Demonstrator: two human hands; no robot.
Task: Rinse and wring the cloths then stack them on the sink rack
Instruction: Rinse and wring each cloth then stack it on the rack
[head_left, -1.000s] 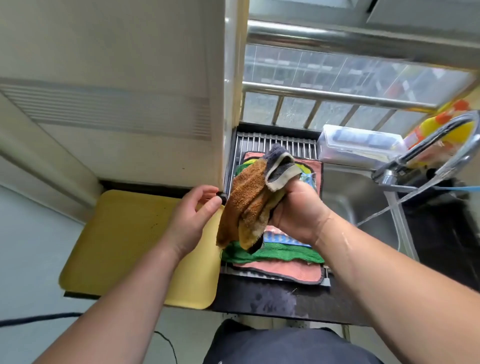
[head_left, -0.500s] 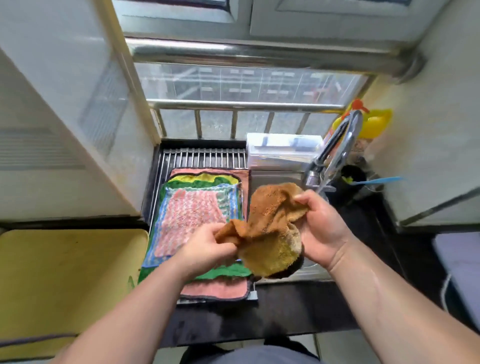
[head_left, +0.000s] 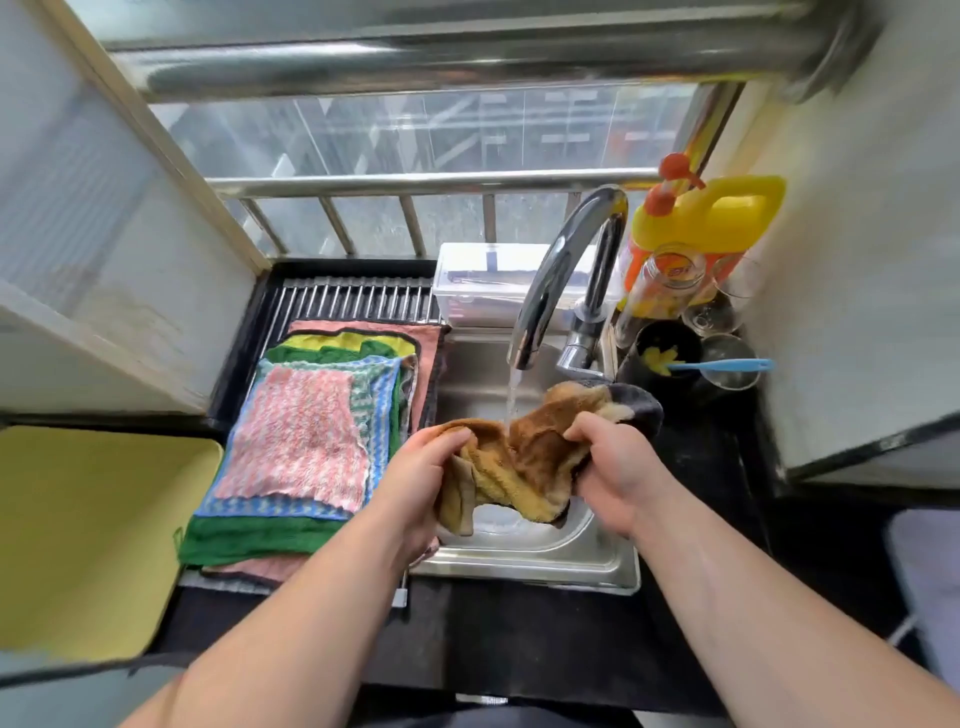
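A brown cloth (head_left: 524, 457) with a grey edge hangs bunched over the steel sink (head_left: 545, 564). My left hand (head_left: 421, 478) grips its left end and my right hand (head_left: 613, 467) grips its right end. Water runs from the curved chrome tap (head_left: 550, 280) onto the cloth between my hands. Left of the sink, a stack of flat cloths (head_left: 306, 441) lies on the sink rack (head_left: 358, 299): a pink and white one on top, then blue-striped, green, yellow and salmon ones beneath.
A clear plastic box (head_left: 478, 280) sits behind the sink. A yellow detergent jug (head_left: 711, 223), glasses (head_left: 727, 296) and a black cup with a blue utensil (head_left: 722, 365) crowd the right counter. A yellow board (head_left: 88, 535) lies at left. A white cabinet (head_left: 93, 223) overhangs the rack.
Both hands carried the brown cloth rightward from over the rack to under the tap. Water now runs onto it, and each hand grips one end.
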